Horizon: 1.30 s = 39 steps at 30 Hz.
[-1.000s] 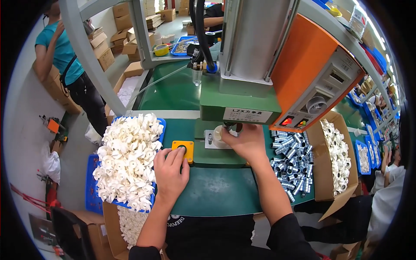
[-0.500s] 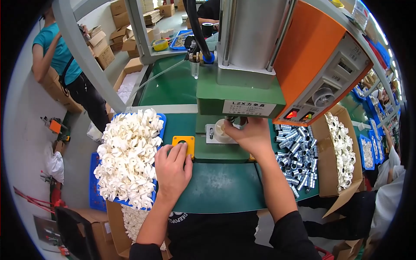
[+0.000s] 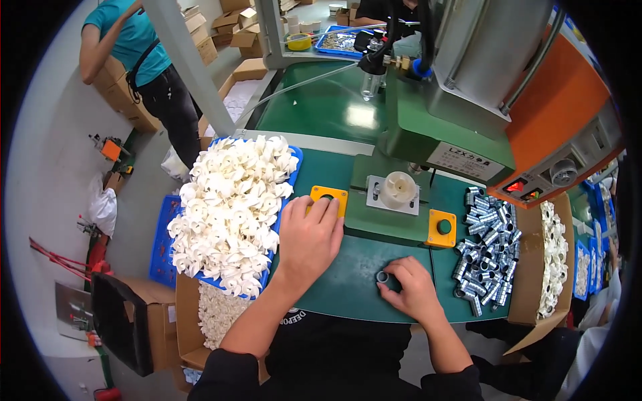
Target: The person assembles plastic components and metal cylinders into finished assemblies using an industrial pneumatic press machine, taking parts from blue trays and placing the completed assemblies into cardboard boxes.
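Note:
My left hand (image 3: 309, 237) lies with outstretched fingers on the left yellow button box (image 3: 340, 196), partly covering its dark green button. Low over the front of the green bench, my right hand (image 3: 413, 291) pinches a short grey metal sleeve (image 3: 382, 277) between thumb and fingers. Ahead of both hands stands a green press (image 3: 428, 127). A white round plastic part (image 3: 398, 190) sits on the metal plate (image 3: 374, 198) at the press base, below the ram. Right of the base, a second yellow button box (image 3: 442, 228) has its green button uncovered.
A blue tray (image 3: 294, 167) heaped with white plastic parts (image 3: 231, 214) stands left. Shiny metal sleeves (image 3: 488, 247) are piled at right beside a cardboard box (image 3: 528, 267) of white parts. An orange control box (image 3: 555, 113) overhangs the right side. A person (image 3: 134, 47) stands far left.
My right hand has come away from the white part under the press toward the bench front, where it now holds a metal sleeve. My left hand stays at the left button box. The view has shifted.

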Each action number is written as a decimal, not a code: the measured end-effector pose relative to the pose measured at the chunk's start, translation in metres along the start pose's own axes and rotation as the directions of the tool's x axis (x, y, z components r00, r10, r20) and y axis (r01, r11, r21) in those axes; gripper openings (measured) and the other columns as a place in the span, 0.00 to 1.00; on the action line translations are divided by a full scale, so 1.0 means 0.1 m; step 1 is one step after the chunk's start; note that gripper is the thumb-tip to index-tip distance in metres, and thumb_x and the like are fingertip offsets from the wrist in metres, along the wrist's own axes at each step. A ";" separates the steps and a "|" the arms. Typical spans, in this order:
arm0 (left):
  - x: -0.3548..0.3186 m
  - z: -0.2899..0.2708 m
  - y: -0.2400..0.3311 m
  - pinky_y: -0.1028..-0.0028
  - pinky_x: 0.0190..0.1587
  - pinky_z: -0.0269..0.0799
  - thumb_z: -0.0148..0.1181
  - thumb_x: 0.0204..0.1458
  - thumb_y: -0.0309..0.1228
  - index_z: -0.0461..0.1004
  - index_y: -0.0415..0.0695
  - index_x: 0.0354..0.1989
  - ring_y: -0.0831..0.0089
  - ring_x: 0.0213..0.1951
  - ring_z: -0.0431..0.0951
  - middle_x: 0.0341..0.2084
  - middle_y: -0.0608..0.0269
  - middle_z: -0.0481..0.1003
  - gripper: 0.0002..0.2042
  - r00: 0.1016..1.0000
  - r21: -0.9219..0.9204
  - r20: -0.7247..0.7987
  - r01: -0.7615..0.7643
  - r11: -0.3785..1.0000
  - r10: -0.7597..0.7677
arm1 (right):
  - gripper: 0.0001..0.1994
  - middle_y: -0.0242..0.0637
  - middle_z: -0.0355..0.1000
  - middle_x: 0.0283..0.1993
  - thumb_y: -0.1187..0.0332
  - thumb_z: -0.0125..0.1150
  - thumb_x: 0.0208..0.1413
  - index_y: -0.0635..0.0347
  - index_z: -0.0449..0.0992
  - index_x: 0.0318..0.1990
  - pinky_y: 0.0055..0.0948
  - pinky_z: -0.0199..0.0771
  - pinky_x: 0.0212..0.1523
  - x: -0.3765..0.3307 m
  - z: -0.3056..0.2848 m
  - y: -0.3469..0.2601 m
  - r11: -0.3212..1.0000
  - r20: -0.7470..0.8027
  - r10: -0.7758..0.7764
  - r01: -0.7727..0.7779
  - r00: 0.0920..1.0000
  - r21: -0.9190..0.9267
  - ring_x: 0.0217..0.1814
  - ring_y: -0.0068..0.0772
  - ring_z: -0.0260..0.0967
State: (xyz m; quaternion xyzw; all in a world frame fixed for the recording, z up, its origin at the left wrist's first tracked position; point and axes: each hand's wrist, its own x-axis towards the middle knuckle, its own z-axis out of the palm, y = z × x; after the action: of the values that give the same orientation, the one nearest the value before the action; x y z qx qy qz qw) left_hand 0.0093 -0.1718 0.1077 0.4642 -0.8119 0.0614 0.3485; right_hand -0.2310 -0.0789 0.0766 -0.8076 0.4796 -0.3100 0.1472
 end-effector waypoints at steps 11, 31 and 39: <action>0.04 -0.05 -0.02 0.59 0.52 0.73 0.68 0.51 0.29 0.82 0.39 0.46 0.55 0.46 0.77 0.42 0.59 0.80 0.14 1.000 -0.002 0.022 -0.010 1.000 0.010 | 0.22 0.52 0.72 0.57 0.60 0.74 0.51 0.68 0.77 0.47 0.52 0.67 0.63 0.04 -0.49 0.35 0.885 -0.374 0.113 -0.264 0.921 -0.383 0.61 0.59 0.67; -0.29 -0.90 -0.73 0.58 0.56 0.69 0.73 0.48 0.32 0.80 0.41 0.52 0.55 0.51 0.76 0.48 0.56 0.78 0.22 0.873 0.344 0.164 0.386 0.856 -0.459 | 0.29 0.55 0.69 0.62 0.64 0.74 0.51 0.67 0.73 0.58 0.49 0.69 0.63 0.33 -0.38 0.19 0.938 -0.420 0.134 -0.251 0.898 -0.238 0.63 0.58 0.68; -0.34 -0.77 -0.86 0.56 0.54 0.73 0.65 0.50 0.24 0.77 0.37 0.54 0.50 0.48 0.78 0.42 0.49 0.79 0.20 0.861 0.217 0.079 0.477 0.852 -0.502 | 0.27 0.51 0.73 0.58 0.63 0.74 0.52 0.64 0.73 0.57 0.47 0.73 0.57 0.97 -0.30 0.07 0.986 -0.507 0.165 -0.154 0.846 0.062 0.58 0.57 0.71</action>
State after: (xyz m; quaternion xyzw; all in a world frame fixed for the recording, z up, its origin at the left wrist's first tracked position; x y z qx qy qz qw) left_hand 0.1281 -0.1632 0.1247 0.6899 -0.6784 0.0168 0.2521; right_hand -0.2213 -0.1643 0.1306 -0.6526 0.5638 -0.5039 0.0480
